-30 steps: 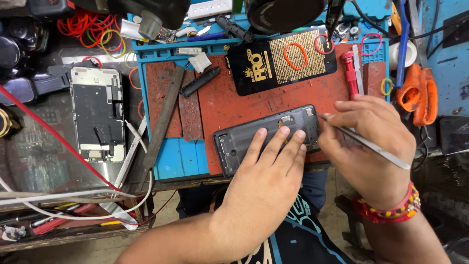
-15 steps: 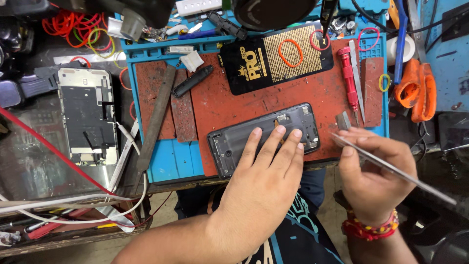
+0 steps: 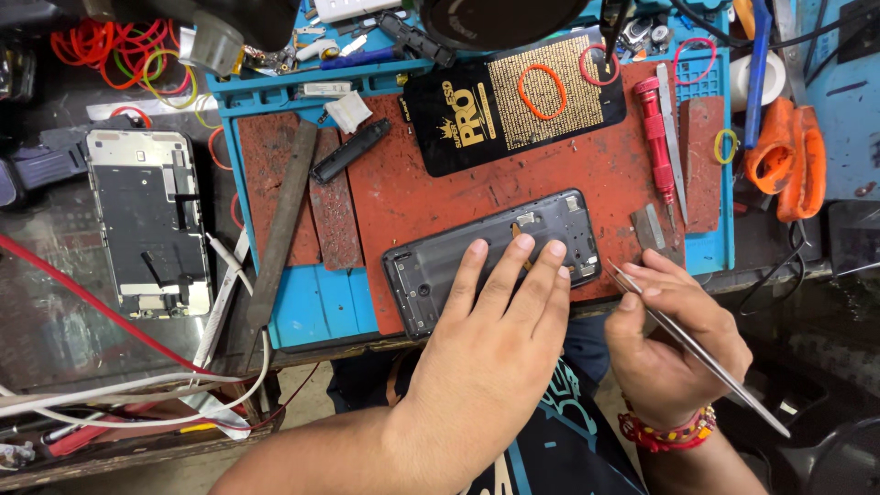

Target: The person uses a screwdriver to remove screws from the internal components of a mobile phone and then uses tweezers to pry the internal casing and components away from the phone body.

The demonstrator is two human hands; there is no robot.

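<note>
A dark opened phone body (image 3: 440, 266) lies on the red work mat (image 3: 403, 197). My left hand (image 3: 500, 330) rests flat on it, fingers spread over its near half. My right hand (image 3: 674, 344) is off the mat's near right corner and grips long metal tweezers (image 3: 697, 353), whose tips point at the phone's right end without touching it. A small grey metal piece (image 3: 649, 227) lies on the mat just beyond the tweezer tips.
A red screwdriver (image 3: 657, 137) and a flat metal blade lie at the mat's right. A black phone back panel (image 3: 513, 101) with orange rubber bands sits behind. A silver phone frame (image 3: 151, 220) lies left, orange pliers (image 3: 784, 160) right, white cables near left.
My right hand has drawn back from the phone's right end toward me with the tweezers. My left hand stays flat on the phone.
</note>
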